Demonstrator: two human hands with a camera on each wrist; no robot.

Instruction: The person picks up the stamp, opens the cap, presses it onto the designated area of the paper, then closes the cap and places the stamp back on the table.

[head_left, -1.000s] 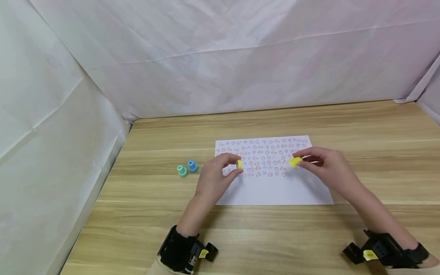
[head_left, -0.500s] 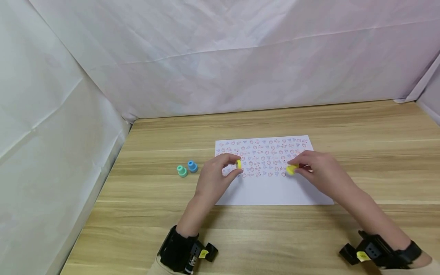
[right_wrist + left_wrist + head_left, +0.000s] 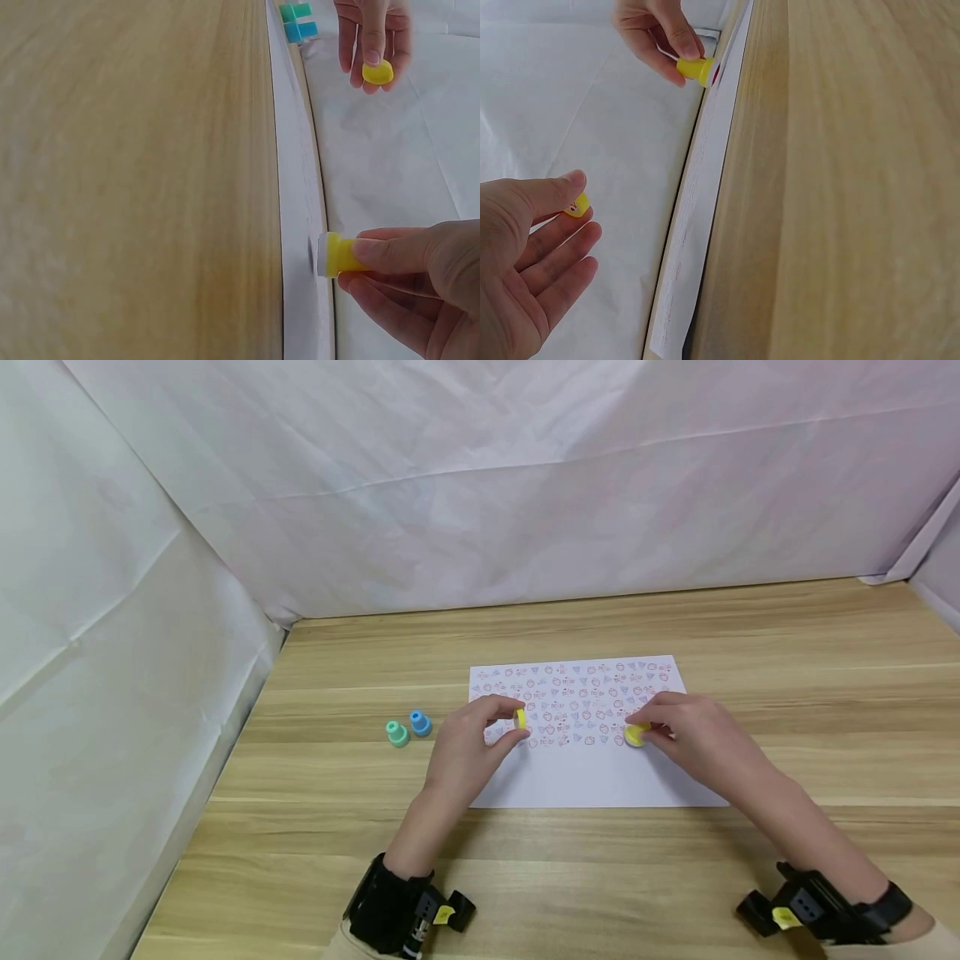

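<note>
A white sheet of paper [image 3: 592, 777] printed with rows of small red and blue stamp marks lies on the wooden table. My right hand [image 3: 678, 731] pinches a yellow stamp [image 3: 637, 734] [image 3: 339, 255] [image 3: 696, 70] and presses its face down on the paper at the lower right of the marks. My left hand [image 3: 480, 739] pinches a small yellow cap [image 3: 521, 718] [image 3: 577, 204] [image 3: 377, 72] between thumb and fingers, held just above the paper's left side.
A green stamp [image 3: 397, 732] and a blue stamp [image 3: 420, 722] stand side by side on the table [image 3: 675, 877] left of the paper. White sheeting walls the back and left. Bare wood lies in front and to the right.
My right hand brought the yellow stamp down and a little left until it met the paper. My left hand with the cap stayed where it was.
</note>
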